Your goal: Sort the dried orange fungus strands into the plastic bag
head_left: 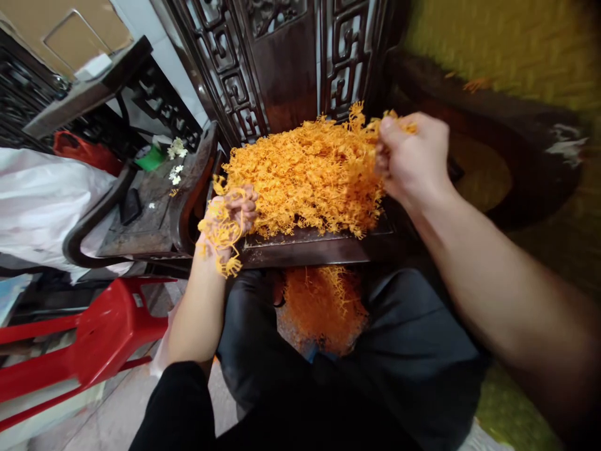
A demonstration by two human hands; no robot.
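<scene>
A large heap of small orange branching plastic sprigs [300, 175] covers the dark wooden seat in front of me. At the heap's left edge my left hand [246, 203] has its fingers curled. Several paler yellow-orange sprigs [223, 235] hang over that hand and wrist. My right hand [416, 150] is closed at the heap's upper right, with bits of orange sprig showing at its thumb and fingers. Exactly how many it grips is hidden. Below the seat, between my knees, lies a second mass of deeper orange pieces [323, 307].
A carved wooden backrest [288, 75] rises behind the heap. To the left, a wooden side surface [141, 228] bears a green object [151, 158], white flower-like pieces [176, 148] and a dark flat object [130, 207]. Beyond are a white bag [51, 200] and a red plastic stool [110, 326].
</scene>
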